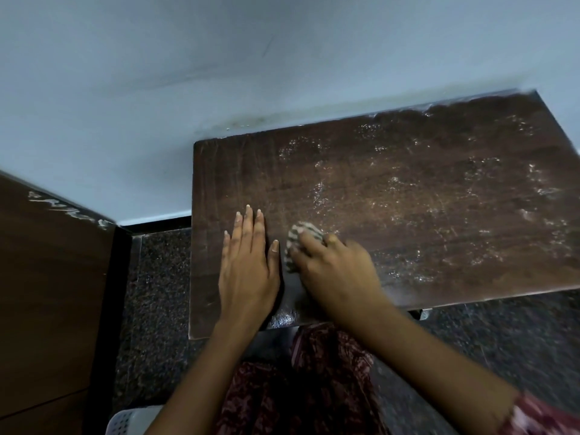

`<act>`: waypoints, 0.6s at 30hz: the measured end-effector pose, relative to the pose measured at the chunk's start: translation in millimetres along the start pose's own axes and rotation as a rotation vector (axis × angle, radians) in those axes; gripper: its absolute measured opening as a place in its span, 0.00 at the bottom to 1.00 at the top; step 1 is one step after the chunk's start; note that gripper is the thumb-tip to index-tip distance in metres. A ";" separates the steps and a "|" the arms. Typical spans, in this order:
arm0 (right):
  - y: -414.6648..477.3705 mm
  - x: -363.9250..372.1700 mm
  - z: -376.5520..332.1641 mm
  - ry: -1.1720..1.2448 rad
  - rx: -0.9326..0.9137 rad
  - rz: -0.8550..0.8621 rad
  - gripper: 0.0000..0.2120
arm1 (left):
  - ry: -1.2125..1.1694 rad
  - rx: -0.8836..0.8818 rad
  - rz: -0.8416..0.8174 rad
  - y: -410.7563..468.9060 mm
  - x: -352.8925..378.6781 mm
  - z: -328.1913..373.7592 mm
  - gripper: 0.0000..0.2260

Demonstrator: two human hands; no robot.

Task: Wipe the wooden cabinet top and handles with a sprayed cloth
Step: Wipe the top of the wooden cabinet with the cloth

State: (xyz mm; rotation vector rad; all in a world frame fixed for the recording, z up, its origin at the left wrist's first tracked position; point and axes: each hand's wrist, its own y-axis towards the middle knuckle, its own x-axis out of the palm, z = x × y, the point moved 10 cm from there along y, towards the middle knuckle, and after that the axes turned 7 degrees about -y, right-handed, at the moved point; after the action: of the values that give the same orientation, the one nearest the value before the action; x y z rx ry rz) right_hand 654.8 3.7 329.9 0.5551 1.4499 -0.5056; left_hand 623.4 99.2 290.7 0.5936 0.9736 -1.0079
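Observation:
The dark wooden cabinet top (408,196) fills the middle and right of the head view, flecked with white dust or spray marks on its right half. My left hand (248,265) lies flat on the top near its left front, fingers together and pointing away from me. Just to its right, my right hand (335,265) presses a striped grey-and-white cloth (296,240) onto the wood. Only the cloth's far and left edges show from under the fingers. The cabinet's handles are out of sight.
A pale blue wall (219,73) stands behind the cabinet. A brown wooden panel (47,293) rises at the left. Dark speckled floor (157,293) lies between them. A white perforated basket (131,419) sits at the bottom edge beside my patterned maroon clothing (314,387).

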 end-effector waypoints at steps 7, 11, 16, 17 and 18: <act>119.0 -4.1 28.9 -0.070 0.001 0.009 0.15 | 0.014 -0.018 0.051 32.7 -5.6 9.9 0.25; 169.0 0.5 55.5 -0.075 0.057 -0.019 0.15 | 0.007 -0.018 0.045 40.1 -7.2 16.0 0.22; 172.2 8.1 74.3 -0.063 0.114 -0.018 0.14 | 0.004 -0.021 0.016 40.8 -2.6 21.0 0.22; 162.8 7.7 73.8 -0.065 0.117 -0.011 0.14 | -0.001 -0.020 0.012 40.6 -1.7 21.4 0.22; 150.3 5.9 71.4 -0.069 0.114 -0.001 0.14 | -0.005 -0.022 0.009 39.7 -0.7 21.4 0.22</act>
State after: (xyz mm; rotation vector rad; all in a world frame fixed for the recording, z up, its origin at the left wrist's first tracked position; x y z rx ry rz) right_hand 805.1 75.2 334.0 0.6218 1.3621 -0.6051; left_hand 667.4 99.9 300.8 0.5769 0.9756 -0.9892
